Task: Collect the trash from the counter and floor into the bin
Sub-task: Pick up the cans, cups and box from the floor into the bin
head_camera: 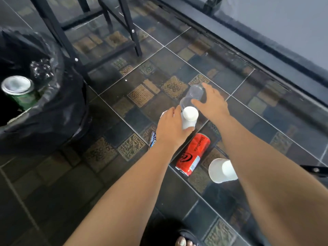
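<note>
Left hand (171, 128) fingers wrap the white bottle (189, 118); right hand (212, 102) fingers, half spread, touch the clear cup (192, 96) just beyond the bottle; close fully before lifting, lest it slip.

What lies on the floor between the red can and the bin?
In the head view, a blue-printed wrapper lies near the red can, partly hidden under the left hand; toward the bin, bare tiles.

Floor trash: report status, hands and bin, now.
Left hand shut on white bottle. Right hand closing on clear cup. Red can, white cup on floor. Bin left, path clear.
</note>
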### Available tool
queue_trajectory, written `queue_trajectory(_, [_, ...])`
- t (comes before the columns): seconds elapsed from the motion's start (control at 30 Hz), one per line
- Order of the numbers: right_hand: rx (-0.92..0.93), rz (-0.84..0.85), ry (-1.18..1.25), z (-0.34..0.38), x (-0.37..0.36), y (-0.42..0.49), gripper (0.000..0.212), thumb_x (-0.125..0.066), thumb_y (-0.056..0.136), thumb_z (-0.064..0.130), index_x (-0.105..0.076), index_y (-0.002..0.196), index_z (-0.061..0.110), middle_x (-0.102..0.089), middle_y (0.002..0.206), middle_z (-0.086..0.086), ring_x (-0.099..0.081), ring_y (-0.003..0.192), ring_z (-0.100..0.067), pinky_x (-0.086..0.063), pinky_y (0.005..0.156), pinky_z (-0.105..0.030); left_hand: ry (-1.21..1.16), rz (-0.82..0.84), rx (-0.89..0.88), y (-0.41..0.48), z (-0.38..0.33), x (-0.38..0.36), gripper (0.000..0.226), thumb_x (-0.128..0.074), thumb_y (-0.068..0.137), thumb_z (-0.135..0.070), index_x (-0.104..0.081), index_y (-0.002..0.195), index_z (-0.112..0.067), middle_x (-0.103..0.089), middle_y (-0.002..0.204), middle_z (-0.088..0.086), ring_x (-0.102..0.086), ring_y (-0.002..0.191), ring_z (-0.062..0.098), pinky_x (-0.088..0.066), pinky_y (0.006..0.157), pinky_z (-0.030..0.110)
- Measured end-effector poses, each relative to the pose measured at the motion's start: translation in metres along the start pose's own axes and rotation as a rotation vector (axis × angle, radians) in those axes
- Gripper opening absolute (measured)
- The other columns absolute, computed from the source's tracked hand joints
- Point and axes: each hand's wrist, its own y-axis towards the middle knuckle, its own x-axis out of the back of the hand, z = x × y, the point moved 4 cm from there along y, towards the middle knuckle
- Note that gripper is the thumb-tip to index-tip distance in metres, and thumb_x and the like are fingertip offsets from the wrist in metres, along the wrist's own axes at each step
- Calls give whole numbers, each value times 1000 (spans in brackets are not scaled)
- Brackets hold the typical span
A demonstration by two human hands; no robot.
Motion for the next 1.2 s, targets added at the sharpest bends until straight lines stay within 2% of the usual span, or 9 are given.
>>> queue_trajectory(0.1, [10, 2, 29, 5, -9, 7, 73, -61, 87, 51, -26, 148, 32, -39, 150, -7, -41, 134, -35, -34, 108, -51, -24, 5, 26, 14, -7, -16, 82, -77, 79, -47, -45, 142, -6, -58, 133, 12, -52, 124, 29, -37, 103, 38])
queue_trajectory(0.2, [-1, -42, 80, 7, -14, 11, 57, -62, 89, 41, -37, 137, 26, -52, 133, -11, -51, 121, -36, -40, 97, -45, -84, -26, 42, 22, -10, -28, 67, -77, 80, -40, -53, 132, -6, -64, 122, 12, -59, 114, 31, -42, 93, 39])
queue_trajectory(0.37, [18, -124, 162, 4, -6, 10, 48, -63, 89, 34, -40, 129, 21, -58, 123, -10, -55, 111, -33, -42, 81, -35, -195, -43, 109, 22, -11, -31, 53, -73, 86, -35, -53, 127, -8, -67, 117, 12, -61, 110, 31, -46, 85, 39])
queue_trajectory(0.6, [1, -336, 375, 18, 36, 2, 52, -62, 89, 34, -38, 133, 23, -55, 129, -4, -56, 112, -26, -47, 87, -36, -330, -126, 74, 13, -14, 6, 55, -72, 86, -35, -50, 132, -14, -64, 125, 4, -59, 114, 25, -48, 90, 37])
queue_trajectory(0.83, [79, -394, 424, 66, 54, -16, 53, -63, 88, 37, -38, 133, 22, -57, 129, -3, -58, 111, -26, -47, 87, -35, -431, -332, 48, -12, 2, 77, 51, -69, 88, -36, -49, 134, -21, -59, 127, -6, -56, 113, 15, -47, 89, 30])
queue_trajectory(0.93, [141, -384, 466, 104, 57, -24, 53, -63, 87, 37, -38, 131, 22, -58, 127, -3, -57, 112, -25, -49, 89, -38, -448, -482, 54, -24, 16, 116, 53, -69, 87, -35, -49, 134, -21, -58, 129, -6, -58, 111, 18, -48, 90, 33])
queue_trajectory(1.03, [214, -371, 521, 149, 57, -35, 52, -65, 86, 37, -39, 130, 23, -57, 126, 0, -57, 111, -21, -47, 84, -32, -435, -609, 66, -38, 36, 155, 55, -69, 87, -33, -47, 135, -19, -56, 132, -3, -56, 117, 20, -49, 92, 36])
queue_trajectory(1.13, [295, -378, 582, 200, 57, -49, 51, -66, 87, 37, -40, 129, 21, -55, 129, 4, -57, 109, -15, -48, 84, -29, -458, -720, 80, -55, 58, 194, 56, -69, 88, -32, -45, 137, -20, -53, 131, -8, -51, 116, 11, -44, 87, 22])
queue_trajectory(1.2, [355, -394, 656, 235, 56, -60, 52, -65, 87, 38, -41, 129, 21, -55, 126, 6, -59, 106, -13, -50, 87, -32, -476, -815, 93, -67, 73, 221, 59, -68, 89, -32, -42, 141, -20, -51, 136, -8, -50, 121, 10, -43, 93, 21])
